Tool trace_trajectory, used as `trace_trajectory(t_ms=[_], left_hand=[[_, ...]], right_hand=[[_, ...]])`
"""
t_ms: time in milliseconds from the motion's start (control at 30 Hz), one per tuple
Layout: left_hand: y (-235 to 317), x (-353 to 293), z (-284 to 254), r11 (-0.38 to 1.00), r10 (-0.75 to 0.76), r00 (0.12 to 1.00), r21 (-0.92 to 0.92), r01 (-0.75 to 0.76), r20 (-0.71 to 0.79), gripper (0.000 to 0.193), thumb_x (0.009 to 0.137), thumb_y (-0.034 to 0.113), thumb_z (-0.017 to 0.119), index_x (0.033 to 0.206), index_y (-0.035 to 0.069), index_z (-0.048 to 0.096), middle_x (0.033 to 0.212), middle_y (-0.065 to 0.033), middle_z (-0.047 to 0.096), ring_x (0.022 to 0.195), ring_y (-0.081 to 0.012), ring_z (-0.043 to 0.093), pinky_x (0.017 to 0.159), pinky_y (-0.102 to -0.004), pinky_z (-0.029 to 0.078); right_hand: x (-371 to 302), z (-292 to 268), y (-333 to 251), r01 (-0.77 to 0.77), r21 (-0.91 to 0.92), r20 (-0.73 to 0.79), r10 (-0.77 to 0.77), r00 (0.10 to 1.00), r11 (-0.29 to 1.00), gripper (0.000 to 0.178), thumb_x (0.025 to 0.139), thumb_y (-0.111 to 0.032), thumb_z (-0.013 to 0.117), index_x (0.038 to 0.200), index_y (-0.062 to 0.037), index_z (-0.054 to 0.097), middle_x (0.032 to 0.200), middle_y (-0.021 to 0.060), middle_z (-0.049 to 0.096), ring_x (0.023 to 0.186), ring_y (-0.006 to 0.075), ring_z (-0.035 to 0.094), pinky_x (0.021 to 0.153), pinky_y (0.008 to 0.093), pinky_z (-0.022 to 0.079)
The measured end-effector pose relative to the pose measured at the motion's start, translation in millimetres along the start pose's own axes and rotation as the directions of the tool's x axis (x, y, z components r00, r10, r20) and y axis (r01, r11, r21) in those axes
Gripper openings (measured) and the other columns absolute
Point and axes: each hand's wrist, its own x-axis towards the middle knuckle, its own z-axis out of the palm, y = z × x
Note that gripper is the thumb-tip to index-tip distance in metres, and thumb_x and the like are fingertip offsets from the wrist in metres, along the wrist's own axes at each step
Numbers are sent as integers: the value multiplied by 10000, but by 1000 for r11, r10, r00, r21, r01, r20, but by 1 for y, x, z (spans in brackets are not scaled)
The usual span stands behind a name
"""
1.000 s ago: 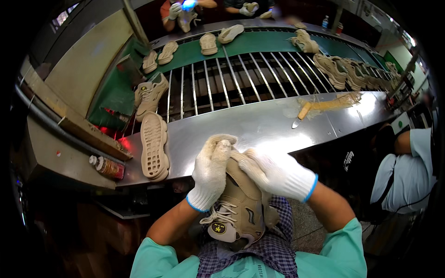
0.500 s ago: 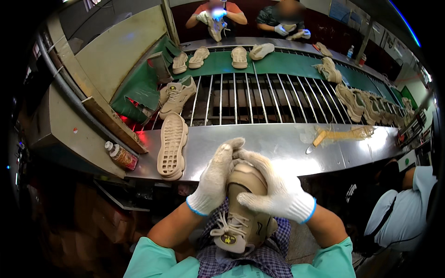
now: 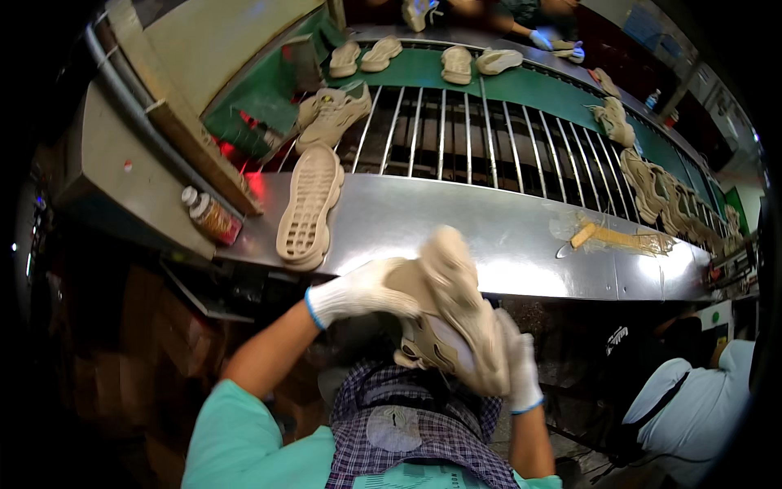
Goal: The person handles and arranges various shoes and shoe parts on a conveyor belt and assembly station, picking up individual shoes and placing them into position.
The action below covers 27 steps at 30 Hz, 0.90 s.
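A beige sneaker [image 3: 444, 338] is tilted on its side in front of me, its thick pale sole facing up and to the right. My left hand [image 3: 362, 292], in a white knit glove with a blue cuff, is closed around the upper near the heel opening. At the lower right end of the sole, my right hand [image 3: 521, 363] in a matching glove grips the shoe; its fingers are partly hidden behind it. A separate beige sole [image 3: 311, 208] lies on the metal bench, left of the held shoe.
The metal ledge [image 3: 391, 216] borders a roller conveyor [image 3: 456, 138] with a green belt [image 3: 423, 69] behind. Another sneaker [image 3: 334, 114] rests on the rollers; several more stand at right. A bottle [image 3: 210, 216] is at left, a taped wooden-handled tool [image 3: 583, 235] at right. Co-workers sit opposite and at right.
The sneaker has been turned from upright, laces toward me, onto its side with the sole showing. My left hand moved to the heel side, my right hand down to the sole's other end.
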Motion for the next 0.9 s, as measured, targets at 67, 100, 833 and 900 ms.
trace_trajectory(t_ms=[67, 100, 833, 900], left_hand=[[52, 17, 18, 778, -168, 981, 624, 74, 92, 1031, 724, 555, 920, 1478, -36, 540, 1269, -248, 725, 1139, -331, 725, 988, -422, 590], [60, 24, 29, 707, -205, 962, 707, 19, 179, 1053, 692, 581, 928, 1463, -34, 558, 1190, -276, 737, 1085, -338, 744, 933, -406, 601], [-41, 13, 2, 971, -46, 997, 236, 30, 59, 1063, 632, 553, 994, 1467, 25, 600, 1344, -157, 693, 1255, -272, 654, 1108, -396, 509], [-36, 19, 5, 948, -45, 995, 318, 16, 85, 1030, 643, 557, 985, 1460, 52, 615, 1323, -166, 711, 1228, -283, 680, 1083, -403, 530]], right_hand=[[7, -7, 58, 28, 81, 99, -36, 994, 996, 1151, 920, -888, 492, 1638, 3, 366, 1622, 216, 456, 1448, 341, 511, 1187, 432, 459], [9, -8, 68, -68, 95, -17, 70, 997, 993, 1115, 939, -874, 476, 1626, 0, 387, 1603, 198, 481, 1433, 323, 521, 1190, 426, 448], [-9, -48, 50, 96, -253, -57, -114, 992, 963, 391, 839, -9, 517, 1131, 45, 772, 1584, 233, 517, 1465, 342, 511, 1222, 412, 427], [-6, -55, 24, -3, -275, -81, -20, 996, 961, 418, 836, 2, 525, 1183, 58, 751, 1600, 233, 500, 1442, 324, 533, 1196, 397, 453]])
